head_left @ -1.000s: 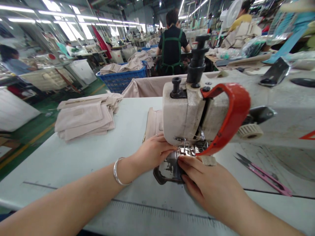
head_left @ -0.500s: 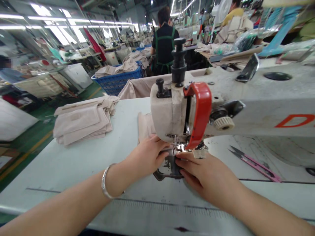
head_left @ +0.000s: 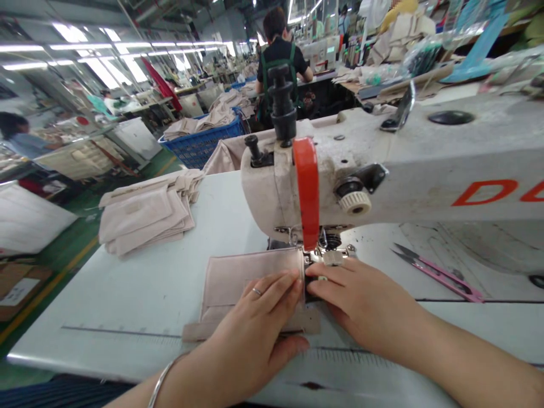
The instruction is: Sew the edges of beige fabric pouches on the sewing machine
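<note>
A beige fabric piece (head_left: 229,280) with a stitched edge and a folded strip lies flat on the sewing machine's bed, its right edge by the presser foot (head_left: 310,258). My left hand (head_left: 259,328) rests on top of it, fingers stretched out flat and the thumb apart near the front edge. A ring and a bracelet show on this hand and wrist. Just right of the fabric, my right hand (head_left: 361,306) lies with extended fingers, tips close to the foot and the fabric's edge. The sewing machine head (head_left: 272,187) with its red guard (head_left: 306,192) stands above. The needle is hard to make out.
Pink-handled thread snips (head_left: 442,275) lie right of my right hand. A stack of beige pieces (head_left: 144,209) sits at the table's left. Beyond are a blue basket (head_left: 204,141) of fabric and a co-worker (head_left: 278,59) in dark clothing. A ruler scale (head_left: 123,333) marks the tabletop.
The beige piece, mostly behind the machine head before, now lies in front and left of the foot. My left hand has moved toward me and flattened on it. My right hand stays beside the foot.
</note>
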{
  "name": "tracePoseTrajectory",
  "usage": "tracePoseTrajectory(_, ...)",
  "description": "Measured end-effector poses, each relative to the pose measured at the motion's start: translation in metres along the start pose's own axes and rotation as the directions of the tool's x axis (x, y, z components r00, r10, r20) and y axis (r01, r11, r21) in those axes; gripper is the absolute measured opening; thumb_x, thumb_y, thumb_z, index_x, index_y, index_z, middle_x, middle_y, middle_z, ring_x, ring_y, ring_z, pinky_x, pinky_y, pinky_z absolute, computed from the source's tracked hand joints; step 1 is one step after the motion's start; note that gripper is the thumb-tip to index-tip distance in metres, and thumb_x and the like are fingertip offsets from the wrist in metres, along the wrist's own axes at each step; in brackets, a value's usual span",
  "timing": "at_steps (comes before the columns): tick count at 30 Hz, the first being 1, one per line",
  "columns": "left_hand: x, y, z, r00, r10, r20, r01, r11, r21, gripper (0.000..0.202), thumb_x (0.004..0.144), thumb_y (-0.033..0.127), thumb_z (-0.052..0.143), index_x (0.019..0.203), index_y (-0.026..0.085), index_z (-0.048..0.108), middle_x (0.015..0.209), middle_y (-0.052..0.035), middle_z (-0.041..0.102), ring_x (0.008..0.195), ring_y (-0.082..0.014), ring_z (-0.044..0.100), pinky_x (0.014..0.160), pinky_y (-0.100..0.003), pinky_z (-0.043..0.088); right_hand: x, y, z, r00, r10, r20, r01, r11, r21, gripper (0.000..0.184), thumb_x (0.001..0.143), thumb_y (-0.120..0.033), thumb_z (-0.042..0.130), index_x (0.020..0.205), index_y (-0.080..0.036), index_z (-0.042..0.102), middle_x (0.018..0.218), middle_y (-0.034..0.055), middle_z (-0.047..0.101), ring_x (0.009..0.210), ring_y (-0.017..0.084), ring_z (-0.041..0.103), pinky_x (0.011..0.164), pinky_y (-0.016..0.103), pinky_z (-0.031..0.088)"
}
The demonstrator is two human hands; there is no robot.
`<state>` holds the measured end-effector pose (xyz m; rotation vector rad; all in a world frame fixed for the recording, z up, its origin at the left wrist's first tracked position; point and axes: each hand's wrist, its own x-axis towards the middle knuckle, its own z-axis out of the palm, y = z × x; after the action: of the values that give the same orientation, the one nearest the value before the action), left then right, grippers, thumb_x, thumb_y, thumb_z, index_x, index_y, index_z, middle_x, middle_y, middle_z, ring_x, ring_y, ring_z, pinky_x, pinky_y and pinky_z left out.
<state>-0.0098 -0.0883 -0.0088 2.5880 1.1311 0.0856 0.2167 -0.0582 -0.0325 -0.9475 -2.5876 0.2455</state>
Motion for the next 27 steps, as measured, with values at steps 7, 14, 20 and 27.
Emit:
tracePoseTrajectory(7,0.0,0.013,0.019,0.986,-0.032,-0.166,0.033,0.999,0.001,0.054,0.087,0.029,0.061,0.135,0.01,0.046,0.14,-0.0143,0.048,0.13,-0.029,0.043,0.11,-0.047,0.041,-0.003,0.001,0.007,1.0,-0.016,0.003,0.016,0.999,-0.043,0.042,0.082,-0.006,0.053,0.123,-0.017,0.06,0.13,0.0069,0.06,0.107,0.025,0.057,0.091,0.044,0.048)
tracePoseTrajectory(14,0.004,0.003,0.006,0.995,0.008,-0.104,-0.007,1.0,0.008,0.071,0.08,0.038,0.071,0.139,0.013,0.042,0.144,-0.0133,0.045,0.13,-0.0306,0.043,0.109,-0.047,0.041,0.001,0.009,-0.004,1.0,-0.011,-0.025,0.011,1.0,-0.012,0.036,0.083,-0.006,0.053,0.114,-0.017,0.066,0.116,0.0065,0.067,0.096,0.021,0.06,0.087,0.04,0.05)
tracePoseTrajectory(20,0.0,-0.002,0.013,0.982,0.017,-0.191,-0.023,0.999,-0.025,0.057,0.084,0.032,0.066,0.135,0.017,0.047,0.131,-0.0105,0.054,0.12,-0.0285,0.049,0.106,-0.047,0.043,0.002,0.013,-0.017,0.994,-0.005,0.108,0.001,0.999,0.033,0.032,0.081,-0.009,0.06,0.104,-0.03,0.07,0.107,0.0,0.066,0.091,0.021,0.057,0.08,0.039,0.048)
tracePoseTrajectory(27,0.002,0.0,0.012,0.982,0.084,-0.169,-0.081,0.996,0.026,0.054,0.085,0.029,0.062,0.134,0.013,0.047,0.131,-0.0119,0.054,0.121,-0.0282,0.049,0.108,-0.045,0.043,-0.001,0.01,-0.006,0.999,-0.014,0.044,0.013,1.0,0.028,0.035,0.084,-0.009,0.057,0.114,-0.024,0.065,0.109,0.0028,0.067,0.092,0.021,0.059,0.083,0.039,0.05)
